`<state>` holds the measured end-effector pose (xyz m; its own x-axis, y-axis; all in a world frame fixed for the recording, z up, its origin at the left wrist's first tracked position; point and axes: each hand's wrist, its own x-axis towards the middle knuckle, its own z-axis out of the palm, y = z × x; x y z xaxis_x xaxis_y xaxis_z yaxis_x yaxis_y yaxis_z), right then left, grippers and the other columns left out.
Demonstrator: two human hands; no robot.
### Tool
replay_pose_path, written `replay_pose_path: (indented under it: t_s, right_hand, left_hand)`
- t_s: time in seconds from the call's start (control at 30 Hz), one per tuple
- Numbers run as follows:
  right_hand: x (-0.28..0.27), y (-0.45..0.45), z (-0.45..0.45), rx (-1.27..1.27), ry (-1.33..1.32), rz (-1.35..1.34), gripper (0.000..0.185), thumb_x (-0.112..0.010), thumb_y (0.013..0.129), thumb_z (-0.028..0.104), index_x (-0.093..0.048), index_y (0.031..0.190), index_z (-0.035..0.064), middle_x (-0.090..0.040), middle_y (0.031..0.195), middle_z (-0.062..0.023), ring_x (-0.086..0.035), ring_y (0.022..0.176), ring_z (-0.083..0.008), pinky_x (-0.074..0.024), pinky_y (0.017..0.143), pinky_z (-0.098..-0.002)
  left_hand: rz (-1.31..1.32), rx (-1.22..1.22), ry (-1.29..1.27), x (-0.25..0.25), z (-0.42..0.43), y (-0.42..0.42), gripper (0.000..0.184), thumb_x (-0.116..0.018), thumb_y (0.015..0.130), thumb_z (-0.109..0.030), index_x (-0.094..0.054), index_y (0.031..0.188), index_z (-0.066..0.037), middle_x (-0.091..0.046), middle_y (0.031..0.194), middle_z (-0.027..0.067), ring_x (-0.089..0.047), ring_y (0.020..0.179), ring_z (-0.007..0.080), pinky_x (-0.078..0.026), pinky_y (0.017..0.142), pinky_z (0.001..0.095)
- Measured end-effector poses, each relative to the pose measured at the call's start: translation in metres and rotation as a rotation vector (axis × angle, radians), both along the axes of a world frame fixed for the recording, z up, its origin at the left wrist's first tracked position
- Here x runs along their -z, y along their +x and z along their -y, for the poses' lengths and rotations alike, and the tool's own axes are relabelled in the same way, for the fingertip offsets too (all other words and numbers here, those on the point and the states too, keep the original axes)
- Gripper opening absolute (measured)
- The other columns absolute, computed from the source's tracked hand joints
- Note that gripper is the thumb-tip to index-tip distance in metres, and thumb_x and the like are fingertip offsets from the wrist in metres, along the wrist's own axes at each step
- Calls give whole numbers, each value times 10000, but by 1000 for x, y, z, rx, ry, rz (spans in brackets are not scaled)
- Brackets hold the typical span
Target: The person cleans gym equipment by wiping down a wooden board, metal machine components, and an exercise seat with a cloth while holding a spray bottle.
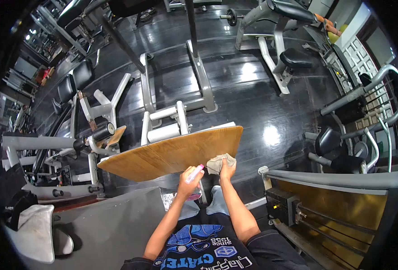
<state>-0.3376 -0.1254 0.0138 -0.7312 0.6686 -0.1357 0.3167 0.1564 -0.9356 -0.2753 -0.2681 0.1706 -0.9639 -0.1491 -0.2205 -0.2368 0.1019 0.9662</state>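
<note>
My left hand (188, 183) is wrapped round a spray bottle with a white and pink spray head (195, 174); most of its body is hidden behind the fingers. In my right hand (227, 171) is a crumpled beige cloth (215, 164), at the near right edge of a wooden board (176, 153). Whether the cloth presses on the wood I cannot tell for certain. The board is broad and brown, and tilts in front of me on a grey-white metal frame (163, 133). My left hand is just below the board's near edge.
Gym machines stand all around, including a padded seat (295, 58) at the upper right and a bench (75, 81) at the left. A grey rail (334, 176) and a black box (281, 207) lie close on my right. The dark floor (271, 117) reflects lamps.
</note>
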Motion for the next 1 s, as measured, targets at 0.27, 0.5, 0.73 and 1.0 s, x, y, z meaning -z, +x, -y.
replay_pose_path:
  t_s: [0.27, 0.5, 0.73, 1.0]
  right_hand:
    - [-61, -20, -15, -137, -36, -124, 426, -721, 833, 195, -548, 1160, -17, -618, 1142, -176, -585, 1046, -280, -436, 927, -380]
    - [23, -18, -46, -118, -476, 226, 688, -699, 862, 237, -357, 1393, -35, -516, 1326, -224, -516, 1201, -322, -393, 1018, -410]
    - [-33, -15, -31, -81, -283, 35, 633, -701, 852, 209, -402, 1354, -33, -555, 1279, -202, -544, 1163, -311, -411, 996, -402]
    - [-25, 2, -94, -265, -154, 94, 615, -758, 780, 267, -531, 1254, -51, -633, 1155, -220, -603, 1081, -326, -448, 945, -375]
  left_hand:
    - [46, -68, -12, 2, -20, 12, 192, -657, 893, -168, -618, 809, 0, -527, 684, 41, -549, 478, 110, -419, 460, 282]
    - [-15, -79, -44, 21, -31, 21, 179, -658, 893, -163, -630, 829, 1, -527, 684, 45, -559, 479, 120, -426, 461, 284]
    - [6, -126, -15, 12, -44, 22, 200, -649, 899, -158, -601, 782, -3, -515, 673, 56, -560, 469, 139, -422, 453, 300]
    - [-114, -200, -269, 60, -74, -5, 260, -737, 801, -176, -559, 688, -25, -555, 641, 119, -571, 551, 276, -427, 528, 386]
